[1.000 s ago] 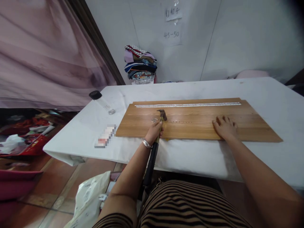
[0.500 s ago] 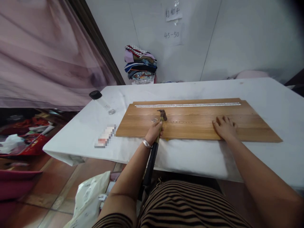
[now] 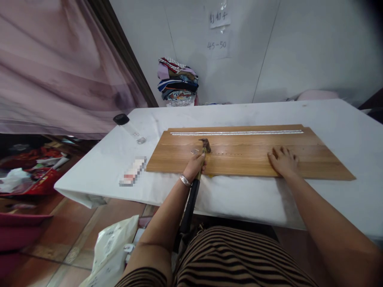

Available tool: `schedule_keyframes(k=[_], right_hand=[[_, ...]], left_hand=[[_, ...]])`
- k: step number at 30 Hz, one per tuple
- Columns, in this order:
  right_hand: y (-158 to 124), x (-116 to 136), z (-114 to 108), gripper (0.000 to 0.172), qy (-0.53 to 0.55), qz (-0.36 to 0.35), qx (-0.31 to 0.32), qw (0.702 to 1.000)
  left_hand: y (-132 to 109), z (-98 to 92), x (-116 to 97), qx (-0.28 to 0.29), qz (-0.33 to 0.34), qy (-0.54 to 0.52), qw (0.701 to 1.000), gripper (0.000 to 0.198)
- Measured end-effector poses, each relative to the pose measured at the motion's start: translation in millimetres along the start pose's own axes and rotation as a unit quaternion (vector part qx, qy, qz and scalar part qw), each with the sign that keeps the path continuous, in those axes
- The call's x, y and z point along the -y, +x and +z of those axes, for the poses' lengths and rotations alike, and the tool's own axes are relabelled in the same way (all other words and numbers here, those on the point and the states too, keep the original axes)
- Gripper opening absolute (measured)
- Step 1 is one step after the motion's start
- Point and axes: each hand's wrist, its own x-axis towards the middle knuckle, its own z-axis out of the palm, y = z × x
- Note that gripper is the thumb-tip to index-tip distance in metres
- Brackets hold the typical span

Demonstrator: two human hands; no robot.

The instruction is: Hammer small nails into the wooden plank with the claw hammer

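hammer (image 3: 192, 203) gripped in left hand (image 3: 194, 166), fingers closed round its neck | right hand (image 3: 283, 160) laid on board (image 3: 254, 165), fingers spread, well apart from left and hammer | hammer head seen just beyond left hand, over board | nails (image 3: 195, 152) strewn just left of it | strips (image 3: 236, 132) laid along board's far side

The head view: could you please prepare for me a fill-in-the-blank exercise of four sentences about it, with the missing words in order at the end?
1. The hammer is held in the person's ____ hand.
2. The right hand rests on the board, with ____ in its grip.
3. The colour of the table under the board is ____.
4. The lower paper reads "____".

Missing words: left; nothing; white; 45-50.
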Motion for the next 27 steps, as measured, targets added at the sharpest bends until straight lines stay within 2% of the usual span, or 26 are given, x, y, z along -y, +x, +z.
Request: schedule_keyframes(k=[27], right_hand=[[0.3, -0.3, 0.4, 0.069, 0.000, 0.000, -0.005, 1.000]], left_hand=[[-2.6, 2.1, -3.6, 0.009, -0.001, 0.004, 1.000, 0.029]])
